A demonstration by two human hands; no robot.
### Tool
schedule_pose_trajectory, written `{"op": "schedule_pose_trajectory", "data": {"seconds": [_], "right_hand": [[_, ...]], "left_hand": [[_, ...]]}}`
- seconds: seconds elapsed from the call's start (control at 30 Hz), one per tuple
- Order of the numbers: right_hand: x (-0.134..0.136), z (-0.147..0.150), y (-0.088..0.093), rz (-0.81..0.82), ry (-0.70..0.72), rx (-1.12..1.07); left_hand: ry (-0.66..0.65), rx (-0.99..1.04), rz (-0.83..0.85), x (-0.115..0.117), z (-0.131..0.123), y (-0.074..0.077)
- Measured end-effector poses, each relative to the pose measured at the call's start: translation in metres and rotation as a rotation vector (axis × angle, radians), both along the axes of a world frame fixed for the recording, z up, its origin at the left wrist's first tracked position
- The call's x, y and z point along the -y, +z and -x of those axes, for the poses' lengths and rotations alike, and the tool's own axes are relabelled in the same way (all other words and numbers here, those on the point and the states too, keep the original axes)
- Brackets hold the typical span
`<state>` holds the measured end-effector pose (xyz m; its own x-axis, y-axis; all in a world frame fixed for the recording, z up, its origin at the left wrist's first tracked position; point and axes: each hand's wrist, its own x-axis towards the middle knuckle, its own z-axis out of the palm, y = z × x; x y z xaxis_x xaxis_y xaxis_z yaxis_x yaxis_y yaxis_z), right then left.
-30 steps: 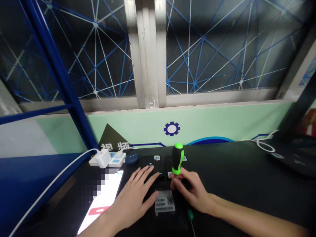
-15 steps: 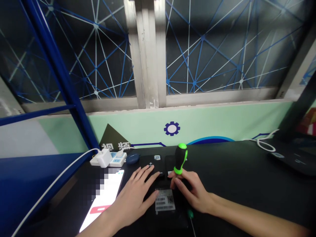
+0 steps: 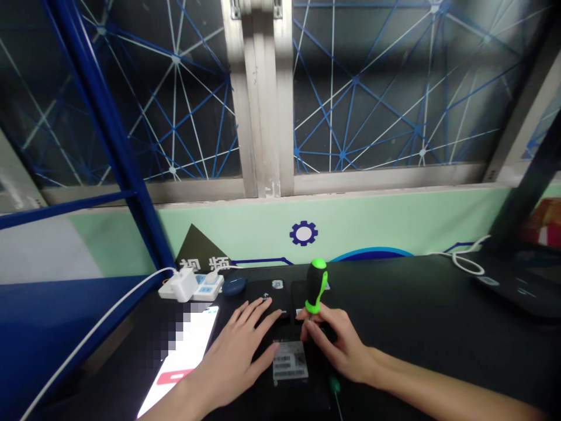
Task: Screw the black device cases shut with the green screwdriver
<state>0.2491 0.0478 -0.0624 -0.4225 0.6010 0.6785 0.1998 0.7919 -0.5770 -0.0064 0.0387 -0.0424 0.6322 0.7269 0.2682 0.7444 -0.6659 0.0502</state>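
My left hand (image 3: 239, 348) lies flat with its fingers spread over a black device (image 3: 258, 289), its thumb touching the edge of a silver label (image 3: 290, 359) on a black case. My right hand (image 3: 339, 339) pinches the lower part of a black and green screwdriver (image 3: 316, 285), which stands nearly upright. The screwdriver's tip is hidden by my fingers. Below my right hand lies a second tool with a dark green handle (image 3: 335, 384) and a thin shaft. Another dark item, partly hidden, sits behind the screwdriver.
A lit phone (image 3: 188, 351) lies left of my left hand. Behind it are a white power strip (image 3: 208, 287) with a plugged-in charger (image 3: 184, 285) and a dark blue case (image 3: 234, 285). At the far right, a black device (image 3: 521, 292) sits near a white cable (image 3: 467, 266).
The whole view has shifted slightly. The screwdriver leans a little more to the left. Both hands keep nearly the same place and pose.
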Motion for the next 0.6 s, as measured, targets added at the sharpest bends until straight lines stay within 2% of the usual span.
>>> {"op": "schedule_pose_trajectory", "data": {"seconds": [0.6], "right_hand": [[0.0016,0.0022,0.0012,0.033,-0.025,0.006]], "left_hand": [[0.01,-0.003,0.013,0.0018,0.0011,-0.0004]]}}
